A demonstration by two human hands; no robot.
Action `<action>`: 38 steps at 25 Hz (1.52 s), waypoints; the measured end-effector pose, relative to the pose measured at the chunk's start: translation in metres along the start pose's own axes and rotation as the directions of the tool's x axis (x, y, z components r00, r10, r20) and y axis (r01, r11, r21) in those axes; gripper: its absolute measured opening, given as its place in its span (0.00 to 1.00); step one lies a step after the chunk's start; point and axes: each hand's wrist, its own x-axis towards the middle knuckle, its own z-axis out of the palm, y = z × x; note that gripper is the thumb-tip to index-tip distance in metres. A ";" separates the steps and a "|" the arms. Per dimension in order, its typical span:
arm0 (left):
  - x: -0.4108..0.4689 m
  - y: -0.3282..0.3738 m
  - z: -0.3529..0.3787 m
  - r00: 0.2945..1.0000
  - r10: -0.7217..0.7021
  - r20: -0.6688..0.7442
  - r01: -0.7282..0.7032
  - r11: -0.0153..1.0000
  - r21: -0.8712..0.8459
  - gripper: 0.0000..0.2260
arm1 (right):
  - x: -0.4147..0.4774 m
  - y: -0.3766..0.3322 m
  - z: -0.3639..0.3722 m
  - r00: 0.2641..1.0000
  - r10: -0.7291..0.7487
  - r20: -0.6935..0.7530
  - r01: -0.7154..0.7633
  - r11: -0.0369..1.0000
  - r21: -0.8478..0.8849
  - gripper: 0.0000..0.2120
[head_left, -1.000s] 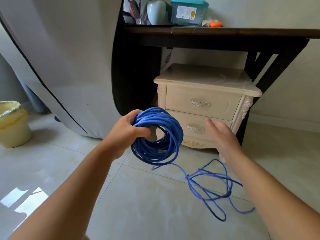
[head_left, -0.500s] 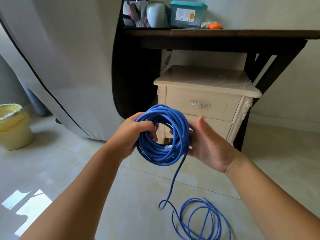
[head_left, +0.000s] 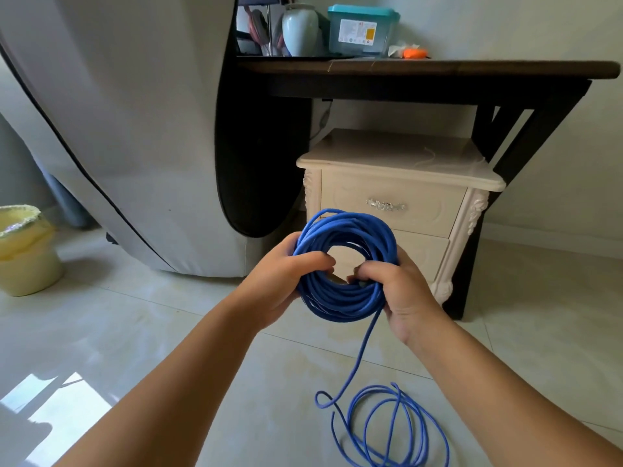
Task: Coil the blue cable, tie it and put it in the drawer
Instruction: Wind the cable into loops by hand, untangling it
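The blue cable (head_left: 344,298) is wound into a thick ring held upright in front of me. My left hand (head_left: 283,281) grips the ring's left side, thumb through the middle. My right hand (head_left: 401,291) grips its lower right side, fingers curled into the hole. One strand runs down from the ring to loose loops of cable (head_left: 387,426) on the floor. Behind the ring stands a cream nightstand (head_left: 397,160) with two shut drawers; the upper drawer (head_left: 391,205) has a silver handle, the lower one is partly hidden by the coil.
A dark table (head_left: 428,69) spans above the nightstand, carrying a vase, a teal-lidded box and an orange object. A grey covered bulk (head_left: 118,129) fills the left. A yellow bin (head_left: 23,251) stands at far left. Tiled floor lies all around.
My right hand came in from beside the nightstand and closed on the coil's right side. The ring rose and turned to face me; the loose cable on the floor gathered into rounder loops.
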 end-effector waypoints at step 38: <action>-0.002 0.002 0.006 0.891 0.115 -0.440 -0.087 0.993 0.083 0.18 | -0.002 0.013 0.007 0.969 -0.155 0.193 0.202 0.946 -0.253 0.45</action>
